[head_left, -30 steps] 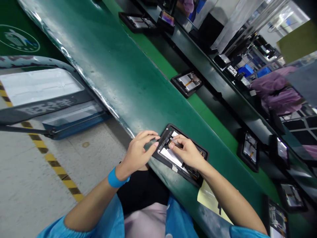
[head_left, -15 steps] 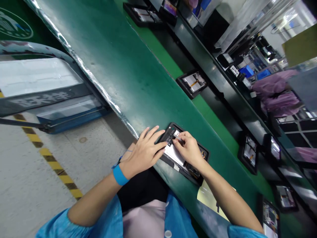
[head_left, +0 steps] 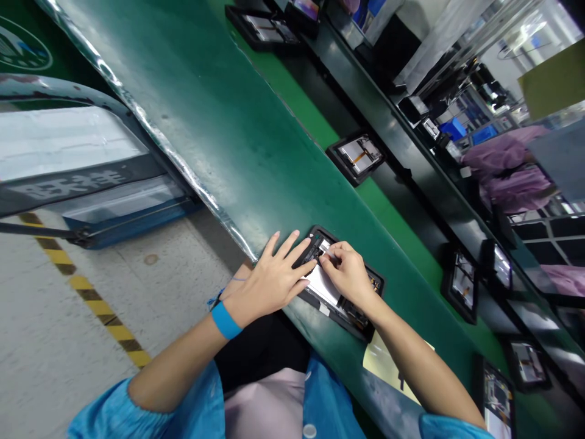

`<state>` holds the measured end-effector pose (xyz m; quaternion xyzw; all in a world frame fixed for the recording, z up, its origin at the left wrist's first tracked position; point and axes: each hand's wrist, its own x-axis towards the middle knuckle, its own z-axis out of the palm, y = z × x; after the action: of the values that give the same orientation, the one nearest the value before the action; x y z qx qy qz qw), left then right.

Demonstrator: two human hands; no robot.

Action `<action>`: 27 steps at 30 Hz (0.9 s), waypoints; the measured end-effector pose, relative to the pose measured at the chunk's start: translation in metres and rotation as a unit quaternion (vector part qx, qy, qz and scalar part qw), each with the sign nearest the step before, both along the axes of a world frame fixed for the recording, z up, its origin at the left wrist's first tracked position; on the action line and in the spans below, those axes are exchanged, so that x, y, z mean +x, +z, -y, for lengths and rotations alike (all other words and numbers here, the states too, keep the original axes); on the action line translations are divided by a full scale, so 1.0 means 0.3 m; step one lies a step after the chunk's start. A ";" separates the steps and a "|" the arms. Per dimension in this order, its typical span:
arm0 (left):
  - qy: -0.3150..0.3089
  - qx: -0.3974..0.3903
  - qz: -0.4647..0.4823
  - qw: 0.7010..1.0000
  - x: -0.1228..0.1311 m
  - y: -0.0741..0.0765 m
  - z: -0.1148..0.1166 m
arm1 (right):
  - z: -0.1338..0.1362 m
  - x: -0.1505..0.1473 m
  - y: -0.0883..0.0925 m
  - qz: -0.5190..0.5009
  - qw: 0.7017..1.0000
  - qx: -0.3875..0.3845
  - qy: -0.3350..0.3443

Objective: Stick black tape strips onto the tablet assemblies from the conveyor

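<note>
An opened tablet-like device (head_left: 324,286) lies in a black tray on the green bench, its inner parts bare and a white rectangular panel showing. My left hand (head_left: 278,277) rests with fingers spread over the device's left end, the fingertips at a black part there. Over the upper middle of the device is my right hand (head_left: 350,274), its thumb and forefinger pinched on a small pale piece (head_left: 328,251). That piece is too small and too covered to name. A blue band circles my left wrist.
The green bench (head_left: 219,140) runs diagonally, with a wrapped edge on my left. Beyond it on a dark-and-green strip stand more trayed devices, one (head_left: 359,155) nearby. A yellow sheet (head_left: 388,369) lies under my right forearm. A person in pink sleeves (head_left: 507,164) is across the line.
My left hand has shifted slightly right and further over the device. The right hand keeps its pinch at nearly the same spot.
</note>
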<state>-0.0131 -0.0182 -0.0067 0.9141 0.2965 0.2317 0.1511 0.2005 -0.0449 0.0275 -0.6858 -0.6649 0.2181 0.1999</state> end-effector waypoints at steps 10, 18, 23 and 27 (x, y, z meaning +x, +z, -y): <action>0.001 0.026 -0.052 0.998 0.010 0.005 -0.004 | -0.002 0.020 -0.006 0.026 0.999 0.033 -0.026; -0.010 0.027 -0.060 0.998 0.028 0.008 -0.027 | 0.185 0.065 0.019 0.037 0.994 0.104 0.002; 0.066 -0.012 0.005 0.998 0.014 -0.015 -0.059 | 0.312 0.022 -0.022 0.261 0.952 0.008 0.161; 0.091 -0.017 0.081 0.992 0.000 -0.064 -0.088 | 0.267 0.026 -0.038 0.338 0.927 -0.047 0.152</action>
<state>-0.0133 0.0083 -0.0259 0.8587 0.3695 0.3129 0.1681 0.2082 -0.1250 0.0162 -0.6178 -0.7786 0.0321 -0.1050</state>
